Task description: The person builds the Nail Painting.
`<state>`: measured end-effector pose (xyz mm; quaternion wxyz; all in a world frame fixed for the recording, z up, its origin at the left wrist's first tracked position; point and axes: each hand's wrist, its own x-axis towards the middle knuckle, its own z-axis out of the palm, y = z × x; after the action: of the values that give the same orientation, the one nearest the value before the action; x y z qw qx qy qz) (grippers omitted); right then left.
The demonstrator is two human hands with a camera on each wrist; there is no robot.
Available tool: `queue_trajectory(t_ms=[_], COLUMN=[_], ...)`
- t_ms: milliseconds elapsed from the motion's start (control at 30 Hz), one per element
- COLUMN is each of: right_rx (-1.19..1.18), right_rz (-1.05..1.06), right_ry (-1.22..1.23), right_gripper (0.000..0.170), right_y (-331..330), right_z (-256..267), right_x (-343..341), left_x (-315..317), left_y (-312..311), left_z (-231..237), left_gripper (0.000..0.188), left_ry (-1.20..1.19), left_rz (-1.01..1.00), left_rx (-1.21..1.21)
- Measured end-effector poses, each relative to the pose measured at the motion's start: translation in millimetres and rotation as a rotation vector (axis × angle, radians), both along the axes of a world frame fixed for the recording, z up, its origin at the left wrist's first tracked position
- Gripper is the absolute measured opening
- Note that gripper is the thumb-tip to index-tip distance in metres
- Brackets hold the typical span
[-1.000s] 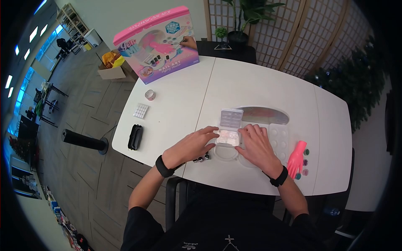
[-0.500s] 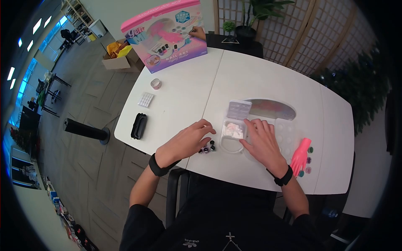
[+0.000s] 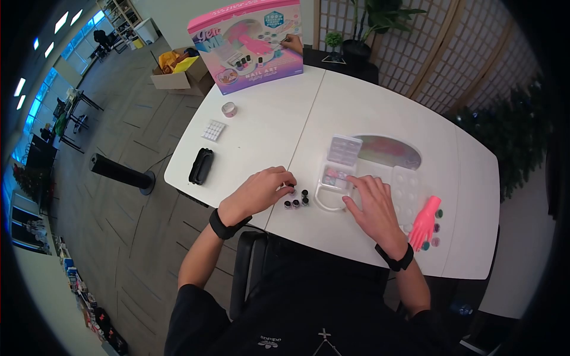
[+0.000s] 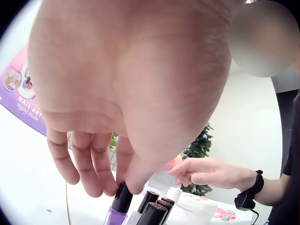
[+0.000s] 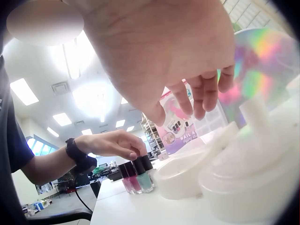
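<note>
My left hand [image 3: 256,193] pinches the black cap of a purple nail polish bottle [image 4: 117,216] between thumb and fingertip. Close beside it, several more nail polish bottles [image 5: 139,182] with black caps stand upright. My right hand [image 3: 375,204] has loosely bent fingers and holds nothing; its fingertips are at the right side of a small clear case [image 3: 344,149]. The lid of this case is raised, and pale pink and white pieces lie inside. Around it is a white plastic station [image 3: 323,204] with a round recess and a shiny, curved mirror-like panel [image 3: 389,152] behind.
A pink model hand [image 3: 425,222] lies to the right, with small coloured pots [image 3: 437,227] alongside. Toward the left are a black case [image 3: 201,166], a white gridded pack [image 3: 213,130] and a small round tub [image 3: 229,109]. The nail art box [image 3: 255,50] stands at the back.
My left hand has moved off the clear case, left to the nail polish bottles, and pinches one cap. My right hand stays close to the case. The head view has shifted slightly.
</note>
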<state>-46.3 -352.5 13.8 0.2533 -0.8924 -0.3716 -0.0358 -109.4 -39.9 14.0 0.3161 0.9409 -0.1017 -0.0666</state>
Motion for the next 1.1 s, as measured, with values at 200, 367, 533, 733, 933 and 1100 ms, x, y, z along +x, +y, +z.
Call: queue_trajectory(t_ms=[200, 367, 533, 733, 933, 1100], right_rx=[0.015, 0.039, 0.061, 0.060, 0.062, 0.060], right_rz=[-0.051, -0.071, -0.091, -0.090, -0.082, -0.062], right_ry=[0.049, 0.055, 0.063, 0.074, 0.098, 0.094], right_gripper=[0.042, 0.039, 0.035, 0.033, 0.032, 0.031], right_y=[-13, -25, -33, -37, -38, -33], right_z=[2, 2, 1, -2, -3, -8], right_x=[-7, -12, -18, -21, -24, -26], left_x=[9, 18, 24, 26, 26, 23], left_y=[-7, -31, -57, -73, -75, -74], left_z=[28, 38, 37, 13, -1, 5], left_gripper=[0.018, 0.022, 0.022, 0.021, 0.021, 0.023], left_ry=[-0.036, -0.129, -0.165, -0.153, -0.189, -0.187], left_rz=[0.105, 0.074, 0.025, -0.043, -0.076, -0.068], left_rx=[0.020, 0.021, 0.020, 0.087, 0.165, 0.184])
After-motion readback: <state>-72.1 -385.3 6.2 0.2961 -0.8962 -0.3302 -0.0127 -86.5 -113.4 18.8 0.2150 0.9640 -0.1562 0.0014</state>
